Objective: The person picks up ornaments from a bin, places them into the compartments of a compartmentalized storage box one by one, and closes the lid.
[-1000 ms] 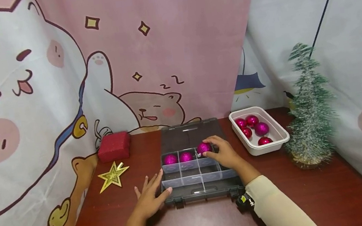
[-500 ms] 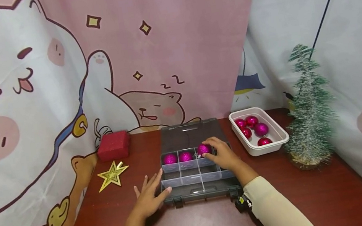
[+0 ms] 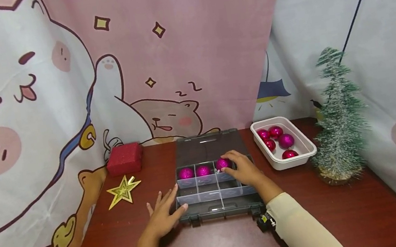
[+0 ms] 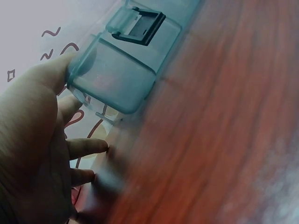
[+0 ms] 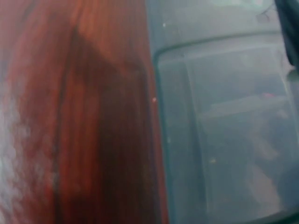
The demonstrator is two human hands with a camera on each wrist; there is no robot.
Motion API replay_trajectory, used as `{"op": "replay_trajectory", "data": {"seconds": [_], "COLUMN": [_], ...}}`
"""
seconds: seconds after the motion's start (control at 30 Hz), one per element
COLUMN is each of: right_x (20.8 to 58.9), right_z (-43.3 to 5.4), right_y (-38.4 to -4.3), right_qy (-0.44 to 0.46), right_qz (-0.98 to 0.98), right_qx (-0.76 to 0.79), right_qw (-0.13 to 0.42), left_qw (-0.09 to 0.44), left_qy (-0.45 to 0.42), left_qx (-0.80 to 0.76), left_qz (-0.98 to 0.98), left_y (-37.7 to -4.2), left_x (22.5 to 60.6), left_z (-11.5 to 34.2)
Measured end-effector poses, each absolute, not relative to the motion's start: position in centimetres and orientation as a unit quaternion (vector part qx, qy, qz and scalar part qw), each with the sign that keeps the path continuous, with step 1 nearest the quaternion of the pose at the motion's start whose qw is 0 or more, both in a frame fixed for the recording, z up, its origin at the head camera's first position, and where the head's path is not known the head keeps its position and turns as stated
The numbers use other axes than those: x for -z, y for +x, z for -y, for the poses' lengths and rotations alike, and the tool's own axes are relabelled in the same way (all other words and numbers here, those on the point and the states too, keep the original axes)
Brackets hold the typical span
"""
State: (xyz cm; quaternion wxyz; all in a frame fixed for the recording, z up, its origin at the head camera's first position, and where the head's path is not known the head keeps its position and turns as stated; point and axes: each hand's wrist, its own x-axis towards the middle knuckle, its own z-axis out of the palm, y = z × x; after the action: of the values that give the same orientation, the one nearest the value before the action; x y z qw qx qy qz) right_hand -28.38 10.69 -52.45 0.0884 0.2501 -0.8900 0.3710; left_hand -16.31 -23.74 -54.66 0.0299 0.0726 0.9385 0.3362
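Note:
A clear, dark-tinted divided box (image 3: 207, 217) lies with its lid folded back on the table. Two glittery magenta baubles, one on the left (image 3: 186, 173) and one beside it (image 3: 203, 170), sit in separate back-row compartments. My right hand (image 3: 245, 169) pinches a third glittery bauble (image 3: 222, 164) by thumb and fingers, low in the compartment to their right. My left hand (image 3: 163, 217) rests against the box's left side with fingers spread; its thumb touches the front left corner, as the left wrist view also shows. The right wrist view shows only the box wall and the table, no hand.
A white tub (image 3: 303, 157) with several red and magenta baubles stands right of the box, beside a small frosted Christmas tree (image 3: 338, 120). Left of the box lie a gold star (image 3: 124, 191) and a red block (image 3: 124, 159). A printed curtain (image 3: 210, 46) hangs behind.
The right hand has lowered the bauble slightly into its compartment, then stays nearly still. The left hand keeps its place at the box.

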Motion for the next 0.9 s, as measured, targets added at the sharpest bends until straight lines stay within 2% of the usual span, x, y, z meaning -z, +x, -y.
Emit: {"op": "replay_trajectory", "data": {"seconds": [0.63, 0.9], "right_x": [52.81, 52.75], "right_z": [-10.85, -11.02], "right_y": [-28.37, -28.54], "right_qy": [0.257, 0.26], "right_qz": [0.896, 0.867], "right_qx": [-0.349, -0.41], "right_qw": [0.091, 0.113], "left_qw": [0.027, 0.029], "left_qy": [0.072, 0.071], "left_qx": [-0.334, -0.336], "left_qz": [-0.939, -0.939], "left_y": [-16.43, -16.42], "left_x": [54.78, 54.71], "left_z": [23.63, 23.65]}}
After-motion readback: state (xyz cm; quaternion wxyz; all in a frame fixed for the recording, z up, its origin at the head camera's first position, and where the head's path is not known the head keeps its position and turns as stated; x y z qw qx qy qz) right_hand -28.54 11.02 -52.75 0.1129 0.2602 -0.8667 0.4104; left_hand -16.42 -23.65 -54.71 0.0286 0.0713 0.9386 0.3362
